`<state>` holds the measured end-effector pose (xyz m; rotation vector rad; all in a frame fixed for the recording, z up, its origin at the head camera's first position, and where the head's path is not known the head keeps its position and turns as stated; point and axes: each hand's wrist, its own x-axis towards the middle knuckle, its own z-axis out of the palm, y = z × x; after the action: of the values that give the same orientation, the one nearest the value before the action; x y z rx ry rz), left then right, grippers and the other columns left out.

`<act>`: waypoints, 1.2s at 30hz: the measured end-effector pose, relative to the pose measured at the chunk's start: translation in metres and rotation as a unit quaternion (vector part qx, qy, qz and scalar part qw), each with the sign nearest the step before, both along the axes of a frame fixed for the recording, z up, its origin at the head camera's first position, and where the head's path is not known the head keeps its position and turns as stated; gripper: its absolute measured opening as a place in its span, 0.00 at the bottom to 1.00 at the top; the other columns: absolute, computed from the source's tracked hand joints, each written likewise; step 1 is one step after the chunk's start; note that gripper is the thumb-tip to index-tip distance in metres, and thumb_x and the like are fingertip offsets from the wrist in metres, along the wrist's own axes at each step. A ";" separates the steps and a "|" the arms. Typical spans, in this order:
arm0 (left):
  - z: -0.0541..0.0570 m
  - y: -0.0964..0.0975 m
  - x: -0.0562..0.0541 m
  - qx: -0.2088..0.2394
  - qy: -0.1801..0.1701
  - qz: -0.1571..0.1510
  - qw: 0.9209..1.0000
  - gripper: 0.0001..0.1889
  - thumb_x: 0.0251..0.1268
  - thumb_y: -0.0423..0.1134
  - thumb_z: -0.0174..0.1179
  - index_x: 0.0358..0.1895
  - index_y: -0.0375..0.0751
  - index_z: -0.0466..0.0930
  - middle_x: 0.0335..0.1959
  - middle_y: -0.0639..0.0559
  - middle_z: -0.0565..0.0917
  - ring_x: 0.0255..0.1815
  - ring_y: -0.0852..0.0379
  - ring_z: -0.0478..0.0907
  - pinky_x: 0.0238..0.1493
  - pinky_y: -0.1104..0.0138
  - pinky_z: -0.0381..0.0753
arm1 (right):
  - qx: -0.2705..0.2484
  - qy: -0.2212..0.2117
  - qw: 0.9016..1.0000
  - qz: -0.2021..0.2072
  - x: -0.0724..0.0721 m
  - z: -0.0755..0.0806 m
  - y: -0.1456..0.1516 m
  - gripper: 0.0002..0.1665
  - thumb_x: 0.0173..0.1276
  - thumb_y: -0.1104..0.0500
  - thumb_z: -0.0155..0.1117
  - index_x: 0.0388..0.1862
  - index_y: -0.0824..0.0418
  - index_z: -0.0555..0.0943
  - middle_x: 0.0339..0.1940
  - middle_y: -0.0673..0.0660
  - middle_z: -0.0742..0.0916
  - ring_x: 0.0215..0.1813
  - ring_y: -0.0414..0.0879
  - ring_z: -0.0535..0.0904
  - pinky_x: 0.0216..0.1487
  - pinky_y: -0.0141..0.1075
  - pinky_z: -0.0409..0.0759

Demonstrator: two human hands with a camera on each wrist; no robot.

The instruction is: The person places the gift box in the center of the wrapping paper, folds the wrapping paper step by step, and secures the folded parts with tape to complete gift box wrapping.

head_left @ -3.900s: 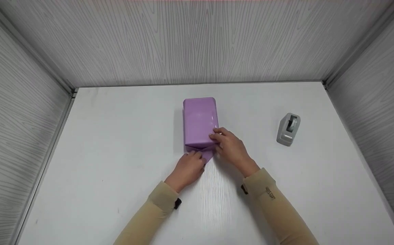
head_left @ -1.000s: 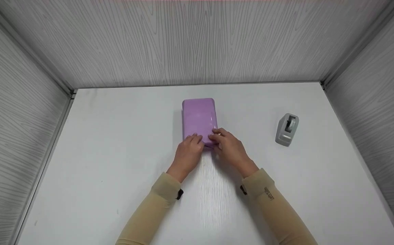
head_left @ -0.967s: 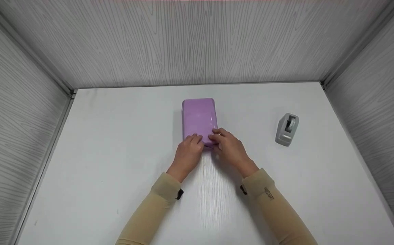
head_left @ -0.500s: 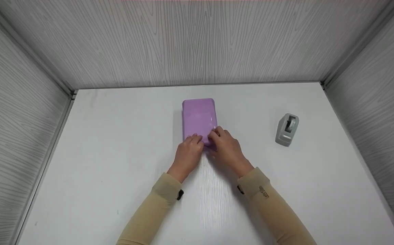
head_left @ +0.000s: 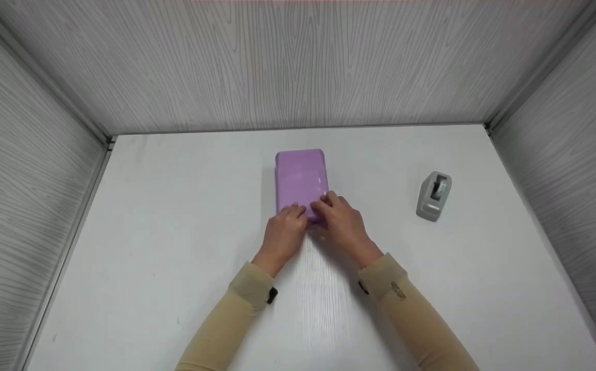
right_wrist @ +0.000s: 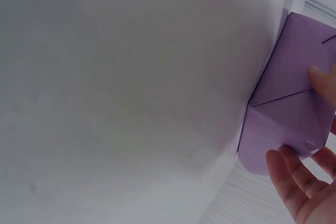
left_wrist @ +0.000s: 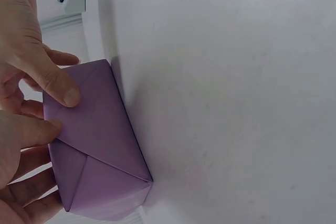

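Left hand (head_left: 283, 232): curled over the near end of the box (head_left: 302, 178), thumb against the end face, fingers on top; a firm hold, little gap. Right hand (head_left: 343, 224): fingers bent at the near right corner, thumb on the same end face; also gripping. Hands just beside each other.

Box: purple, flat on the tabletop (head_left: 174, 232), long sides running away from the person. Diagonal fold seams across its near end, seen in both wrist views.

Room: short strip of tabletop between the box's far end and the rear edge, wall (head_left: 298, 62) behind it. Wide stretch to the left edge. On the right, a grey tape dispenser (head_left: 434, 197), well apart from the box, nearer the right edge. Sleeved forearms span the front.
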<state>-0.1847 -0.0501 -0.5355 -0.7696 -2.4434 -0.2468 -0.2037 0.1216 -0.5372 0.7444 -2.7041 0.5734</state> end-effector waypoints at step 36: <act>-0.004 -0.037 -0.003 0.015 -0.159 0.013 0.987 0.28 0.54 0.39 0.74 0.60 0.40 0.77 0.63 0.44 0.75 0.68 0.44 0.67 0.60 0.50 0.73 | 0.001 -0.030 1.000 -0.004 0.002 0.003 0.000 0.20 0.58 0.51 0.76 0.48 0.53 0.83 0.49 0.55 0.77 0.46 0.52 0.77 0.39 0.45 0.81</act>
<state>-0.1881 -0.0873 -0.5398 -0.7297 -2.7380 -0.4244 -0.2015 0.1218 -0.5344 0.7265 -2.7615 0.6012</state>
